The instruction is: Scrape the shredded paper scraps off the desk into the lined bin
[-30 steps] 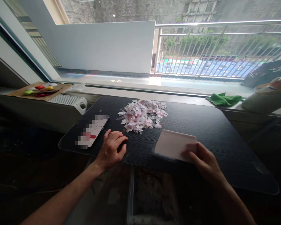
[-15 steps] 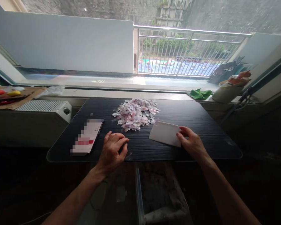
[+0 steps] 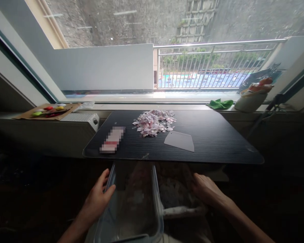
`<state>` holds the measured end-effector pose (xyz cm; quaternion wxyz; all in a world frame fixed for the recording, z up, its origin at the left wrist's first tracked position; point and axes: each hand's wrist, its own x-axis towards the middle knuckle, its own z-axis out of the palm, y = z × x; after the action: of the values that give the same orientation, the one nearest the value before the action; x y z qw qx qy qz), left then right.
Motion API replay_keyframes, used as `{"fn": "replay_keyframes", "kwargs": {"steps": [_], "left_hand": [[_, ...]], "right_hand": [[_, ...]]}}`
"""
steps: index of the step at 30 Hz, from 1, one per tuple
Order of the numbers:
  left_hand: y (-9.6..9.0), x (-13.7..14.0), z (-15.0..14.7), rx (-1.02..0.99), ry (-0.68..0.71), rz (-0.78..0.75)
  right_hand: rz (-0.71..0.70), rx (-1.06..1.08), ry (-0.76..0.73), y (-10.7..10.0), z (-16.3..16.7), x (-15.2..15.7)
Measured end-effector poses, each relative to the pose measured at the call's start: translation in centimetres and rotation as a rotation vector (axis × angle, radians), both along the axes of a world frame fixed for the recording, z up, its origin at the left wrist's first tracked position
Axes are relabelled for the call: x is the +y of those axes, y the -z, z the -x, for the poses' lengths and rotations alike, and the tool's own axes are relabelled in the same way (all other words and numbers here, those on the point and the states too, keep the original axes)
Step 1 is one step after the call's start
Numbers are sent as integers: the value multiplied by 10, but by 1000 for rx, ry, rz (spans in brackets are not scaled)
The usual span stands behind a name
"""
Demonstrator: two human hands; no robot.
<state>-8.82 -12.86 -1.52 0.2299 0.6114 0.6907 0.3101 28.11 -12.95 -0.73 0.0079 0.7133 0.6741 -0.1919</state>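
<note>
At the left rim of a clear plastic box below the table edge is my left hand. Its thumb crosses the rim and its fingers lie along the outer side. To the right of the box, my right hand is closed beside a dark, see-through bag; its fingertips are lost in shadow. On the black table lies a pale, flat plastic scraper with a small hole in one corner, touched by neither hand. Small paper-like scraps form a pile behind it.
A phone, its screen blurred out, lies on the table's left. A white radiator stands at left, near cardboard with colourful items. Along the window sill are a green cloth and a pale pot.
The right hand has let go of the scraper, which now lies flat. Both hands have dropped from the tabletop to below its front edge, the left to the box. The view has shifted.
</note>
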Motion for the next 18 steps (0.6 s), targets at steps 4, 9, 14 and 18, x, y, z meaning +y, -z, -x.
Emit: {"fn": "replay_keyframes", "kwargs": {"steps": [4,9,14,18], "left_hand": [[-15,4,-9,-107,178,154],[-6,-4,-6,-163,266,191],[7,-7,-7,-171,255,159],[2,4,-12,-30,311,148]], "right_hand": [[12,206,31,8,-29,-25],[-107,412,98,19,-37,-53],[-94,472,150,34,-35,-54],[-65,542,191,38,-36,-47]]}}
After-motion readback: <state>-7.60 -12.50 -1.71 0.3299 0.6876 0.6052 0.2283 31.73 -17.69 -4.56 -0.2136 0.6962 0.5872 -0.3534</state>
